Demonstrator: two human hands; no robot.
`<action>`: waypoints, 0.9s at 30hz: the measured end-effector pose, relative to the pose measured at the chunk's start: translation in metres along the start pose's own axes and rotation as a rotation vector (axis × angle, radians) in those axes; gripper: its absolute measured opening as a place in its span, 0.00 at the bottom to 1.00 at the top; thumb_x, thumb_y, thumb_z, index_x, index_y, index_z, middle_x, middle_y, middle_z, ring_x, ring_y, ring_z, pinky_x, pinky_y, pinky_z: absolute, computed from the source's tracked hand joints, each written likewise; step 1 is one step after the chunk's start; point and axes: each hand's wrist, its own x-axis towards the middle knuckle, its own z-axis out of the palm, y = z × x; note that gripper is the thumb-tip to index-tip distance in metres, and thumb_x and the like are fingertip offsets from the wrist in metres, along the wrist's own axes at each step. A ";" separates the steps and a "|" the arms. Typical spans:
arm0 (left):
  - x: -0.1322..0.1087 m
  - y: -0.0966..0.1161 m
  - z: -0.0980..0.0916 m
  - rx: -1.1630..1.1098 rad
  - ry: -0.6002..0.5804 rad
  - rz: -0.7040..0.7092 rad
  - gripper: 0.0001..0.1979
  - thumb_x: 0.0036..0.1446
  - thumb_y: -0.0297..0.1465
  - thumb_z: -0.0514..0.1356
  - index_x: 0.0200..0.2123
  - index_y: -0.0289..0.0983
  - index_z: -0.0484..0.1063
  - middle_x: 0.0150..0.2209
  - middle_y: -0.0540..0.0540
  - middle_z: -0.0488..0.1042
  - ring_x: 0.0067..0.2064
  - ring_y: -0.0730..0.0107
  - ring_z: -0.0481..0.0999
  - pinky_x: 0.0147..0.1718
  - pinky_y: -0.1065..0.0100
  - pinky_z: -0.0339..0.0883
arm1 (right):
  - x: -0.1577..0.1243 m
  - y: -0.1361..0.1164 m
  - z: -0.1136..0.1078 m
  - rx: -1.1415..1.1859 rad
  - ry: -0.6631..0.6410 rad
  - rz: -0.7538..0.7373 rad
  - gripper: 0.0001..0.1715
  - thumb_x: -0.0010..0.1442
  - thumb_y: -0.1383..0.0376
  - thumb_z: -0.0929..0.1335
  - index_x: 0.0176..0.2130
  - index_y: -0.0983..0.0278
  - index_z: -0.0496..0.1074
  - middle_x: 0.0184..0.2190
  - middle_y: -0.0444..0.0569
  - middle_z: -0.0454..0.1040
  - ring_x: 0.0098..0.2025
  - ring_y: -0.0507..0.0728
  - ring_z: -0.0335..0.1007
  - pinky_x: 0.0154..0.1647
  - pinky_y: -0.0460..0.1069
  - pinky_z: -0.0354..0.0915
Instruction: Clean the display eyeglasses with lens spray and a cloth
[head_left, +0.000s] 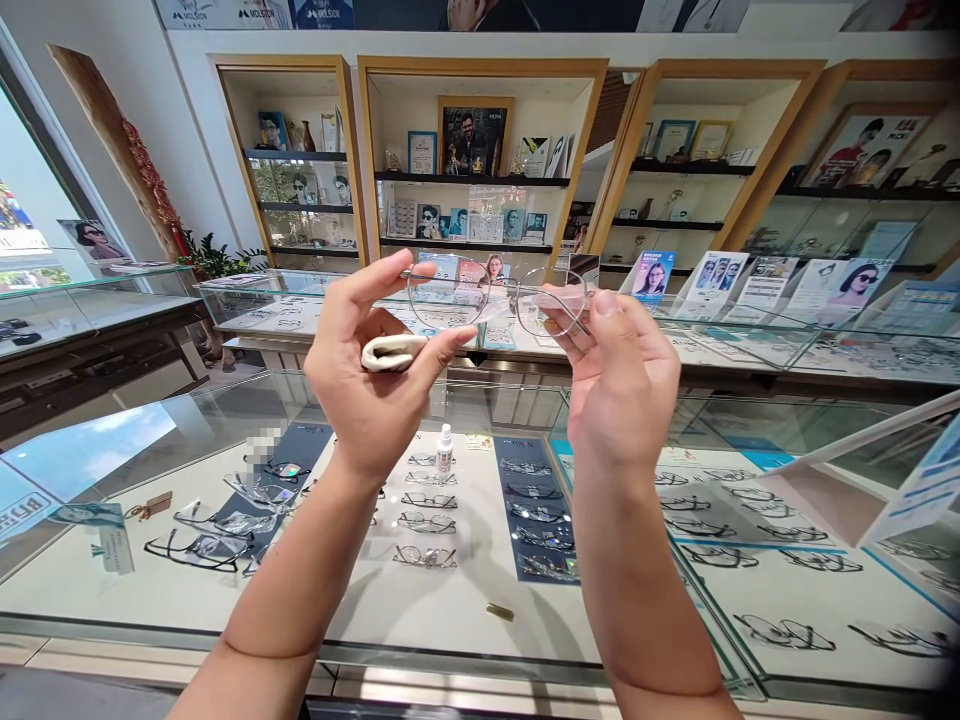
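Observation:
A pair of round thin-rimmed glasses (488,290) is held up level in front of me, above the glass counter. My left hand (379,365) pinches the rim of the left lens between thumb and forefinger. Tucked into that same palm is a folded pale cloth (390,352). My right hand (624,370) grips the glasses at the right end, thumb in front and fingers behind the right lens. The far parts of the temples are hard to make out behind the hands.
Below stands a glass display counter (450,640) with rows of glasses. A small white spray bottle (444,452) and a small gold-coloured piece (499,611) are at the middle. Several glasses (217,530) lie at left. A tilted white sign (892,480) stands at right; another counter runs behind.

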 end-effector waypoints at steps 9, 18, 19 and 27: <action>0.004 -0.006 0.003 0.013 0.074 0.134 0.26 0.61 0.48 0.74 0.57 0.43 0.79 0.53 0.43 0.80 0.40 0.67 0.80 0.33 0.61 0.76 | -0.003 -0.008 0.001 0.002 -0.050 0.098 0.21 0.69 0.43 0.70 0.44 0.55 0.81 0.50 0.49 0.86 0.56 0.62 0.84 0.55 0.58 0.80; 0.004 -0.013 0.011 0.105 0.031 0.122 0.26 0.60 0.50 0.74 0.55 0.41 0.80 0.51 0.42 0.78 0.48 0.62 0.78 0.42 0.60 0.77 | -0.001 -0.012 -0.004 -0.031 -0.167 0.106 0.30 0.71 0.38 0.65 0.53 0.54 0.82 0.50 0.52 0.86 0.56 0.65 0.85 0.55 0.62 0.81; 0.003 -0.013 0.011 0.116 0.014 0.097 0.26 0.60 0.49 0.74 0.55 0.41 0.80 0.52 0.42 0.79 0.50 0.61 0.78 0.44 0.60 0.77 | 0.000 -0.011 -0.005 -0.064 -0.185 0.103 0.32 0.71 0.37 0.64 0.54 0.53 0.81 0.50 0.52 0.86 0.56 0.66 0.84 0.54 0.63 0.80; 0.003 -0.009 0.006 0.071 -0.045 -0.015 0.28 0.60 0.47 0.75 0.58 0.41 0.79 0.49 0.43 0.83 0.44 0.63 0.81 0.40 0.63 0.77 | 0.002 -0.015 -0.005 -0.100 -0.233 0.171 0.34 0.71 0.35 0.61 0.55 0.52 0.80 0.52 0.53 0.86 0.58 0.68 0.83 0.55 0.65 0.79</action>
